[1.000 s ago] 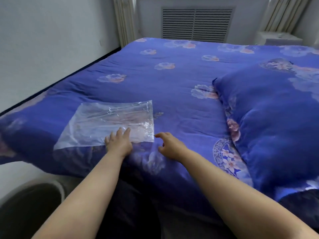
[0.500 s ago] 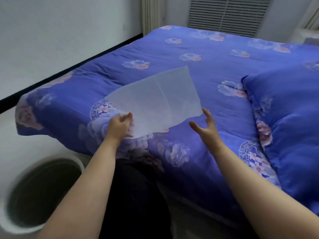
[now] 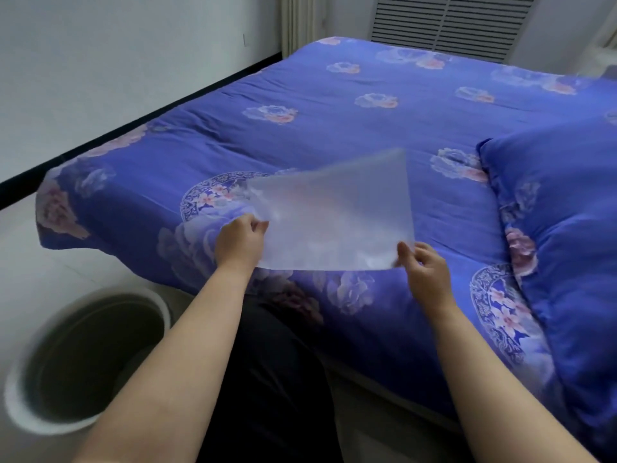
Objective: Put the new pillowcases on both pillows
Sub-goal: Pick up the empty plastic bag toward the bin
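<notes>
Clear, motion-blurred plastic, a flat bag (image 3: 334,215), is held up over the near edge of the bed (image 3: 350,128), clear of the blue flowered quilt (image 3: 334,105). The left hand (image 3: 239,243) pinches the bag's near left corner between thumb and curled fingers. The right hand (image 3: 425,269) has its thumb and fingertips closed on the near right corner, the fingers bent round the edge. Whether anything lies inside the bag cannot be told through the blur.

One pillow (image 3: 561,228) in a blue flowered pillowcase lies on the quilt at the right side of the bed, well apart from the bag; its far edge runs out of view. A second pillow does not show.

On the floor to the left of the person's dark trousers (image 3: 270,379) stands a round white bin (image 3: 83,359) with a dark inside. A slatted vent (image 3: 450,23) is set in the wall past the far end of the bed.
</notes>
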Demonstrator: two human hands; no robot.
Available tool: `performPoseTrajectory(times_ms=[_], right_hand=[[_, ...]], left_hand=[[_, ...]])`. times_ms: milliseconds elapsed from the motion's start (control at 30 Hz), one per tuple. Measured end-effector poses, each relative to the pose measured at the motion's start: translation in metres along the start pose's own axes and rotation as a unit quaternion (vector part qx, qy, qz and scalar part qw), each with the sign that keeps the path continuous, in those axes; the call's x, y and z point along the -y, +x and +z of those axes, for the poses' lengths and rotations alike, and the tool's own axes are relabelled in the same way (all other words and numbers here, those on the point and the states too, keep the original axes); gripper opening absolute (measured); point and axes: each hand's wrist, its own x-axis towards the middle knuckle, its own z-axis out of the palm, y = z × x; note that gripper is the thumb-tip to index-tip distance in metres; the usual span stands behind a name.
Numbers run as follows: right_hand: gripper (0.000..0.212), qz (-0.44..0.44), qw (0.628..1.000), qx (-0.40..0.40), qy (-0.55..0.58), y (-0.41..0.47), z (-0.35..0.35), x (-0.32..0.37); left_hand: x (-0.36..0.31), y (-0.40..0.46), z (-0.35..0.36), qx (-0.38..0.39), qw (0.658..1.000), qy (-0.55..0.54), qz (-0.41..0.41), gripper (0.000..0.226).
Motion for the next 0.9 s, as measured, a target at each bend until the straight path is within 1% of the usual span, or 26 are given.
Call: performPoseTrajectory(times_ms=[67,133,200,233,267,300,333,400,433,467,500,533,567,600,633,700,733,800,833,900], right_hand=[[0.040,0.097,0.994,0.039,-0.029,-0.004,-0.011,-0.020],[0.044,0.173,0.981,0.075,-0.044,-0.003,-0.017,-0.022],[0.066,0.197,0.978,0.067,-0.027,0.004,-0.025,-0.006],[0.072,0.216,0.975,0.046,0.000,0.009,-0.028,0.004],[0.069,0.250,0.967,0.035,0.039,0.015,-0.030,0.013],[0.059,0.290,0.954,0.029,0.066,0.021,-0.033,0.018],[0.047,0.320,0.945,0.039,0.059,0.025,-0.036,0.021],[0.022,0.341,0.931,0.113,-0.065,0.026,-0.042,0.018],[0.014,0.340,0.921,0.144,-0.121,0.025,-0.045,0.016],[0.008,0.340,0.916,0.166,-0.137,0.025,-0.047,0.012],[0.016,0.343,0.914,0.179,-0.118,0.024,-0.051,0.008],[0.035,0.354,0.914,0.182,-0.080,0.023,-0.056,0.002],[0.051,0.372,0.912,0.172,-0.022,0.021,-0.061,0.000],[0.058,0.385,0.908,0.164,0.031,0.020,-0.064,-0.005],[0.058,0.392,0.904,0.159,0.062,0.018,-0.066,-0.008],[0.050,0.392,0.905,0.147,0.073,0.016,-0.066,-0.010],[0.040,0.386,0.907,0.148,0.080,0.015,-0.064,-0.008],[0.013,0.368,0.906,0.161,0.135,0.013,-0.060,-0.005],[0.013,0.356,0.900,0.166,0.189,0.012,-0.056,-0.002],[0.028,0.333,0.877,0.152,0.310,0.011,-0.047,-0.001]], left_hand=[[0.003,0.002,0.004,0.027,1.000,0.000,0.001,0.022],[0.004,0.004,0.008,0.073,0.997,-0.009,-0.002,0.028],[0.000,0.004,0.012,0.121,0.992,-0.019,-0.007,0.042],[-0.003,0.002,0.014,0.142,0.990,-0.023,0.001,0.048],[-0.005,0.002,0.017,0.160,0.987,-0.029,0.011,0.052],[-0.008,0.001,0.019,0.176,0.984,-0.029,0.021,0.056],[-0.009,0.000,0.020,0.187,0.982,-0.030,0.026,0.058],[-0.012,0.000,0.021,0.208,0.977,-0.055,0.020,0.058],[-0.013,0.000,0.020,0.219,0.972,-0.084,0.001,0.055],[-0.015,0.000,0.019,0.229,0.966,-0.117,-0.019,0.047],[-0.016,0.000,0.018,0.237,0.960,-0.145,-0.037,0.037],[-0.018,0.000,0.016,0.247,0.953,-0.166,-0.058,0.033],[-0.018,0.000,0.015,0.255,0.948,-0.176,-0.076,0.032],[-0.018,0.000,0.015,0.271,0.940,-0.188,-0.090,0.030],[-0.018,-0.001,0.015,0.296,0.927,-0.204,-0.104,0.028],[-0.014,-0.001,0.013,0.343,0.901,-0.234,-0.123,0.026],[-0.014,-0.002,0.011,0.361,0.891,-0.246,-0.124,0.023],[-0.010,-0.005,0.008,0.376,0.873,-0.289,-0.115,0.012],[-0.008,-0.006,0.005,0.370,0.862,-0.326,-0.117,0.013],[-0.001,-0.009,-0.001,0.348,0.829,-0.416,-0.139,0.022]])
